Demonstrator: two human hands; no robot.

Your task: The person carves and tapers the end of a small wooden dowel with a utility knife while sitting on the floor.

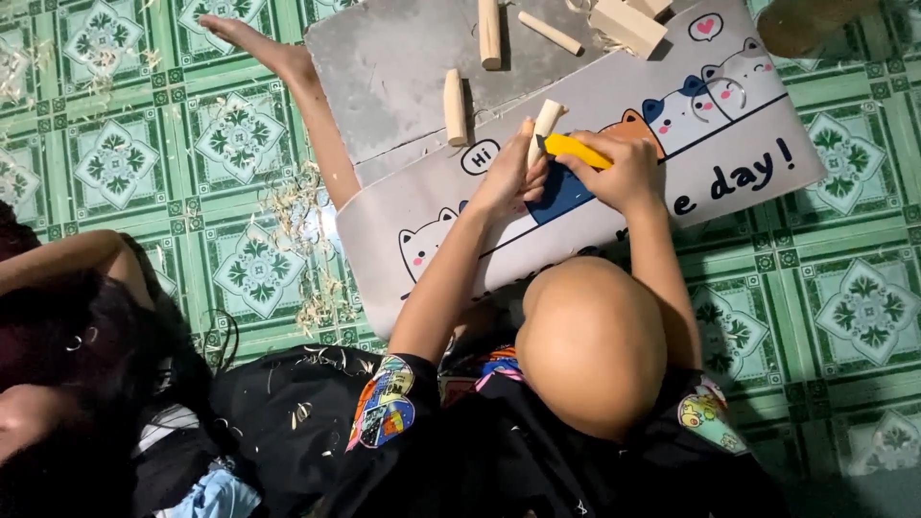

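the left hand (507, 175) is closed around a short pale wooden peg (547, 122), held upright over the cartoon-cat mat (739, 125). the right hand (625, 171) grips a yellow utility knife (576, 149), its tip touching the peg just beside the left thumb; the blade itself is too small to see, so a slip there would likely nick the thumb. more wooden pegs (455, 105) lie on the grey board (403, 67). wood shavings (297, 221) litter the green tiled floor (844, 307). no containers show.
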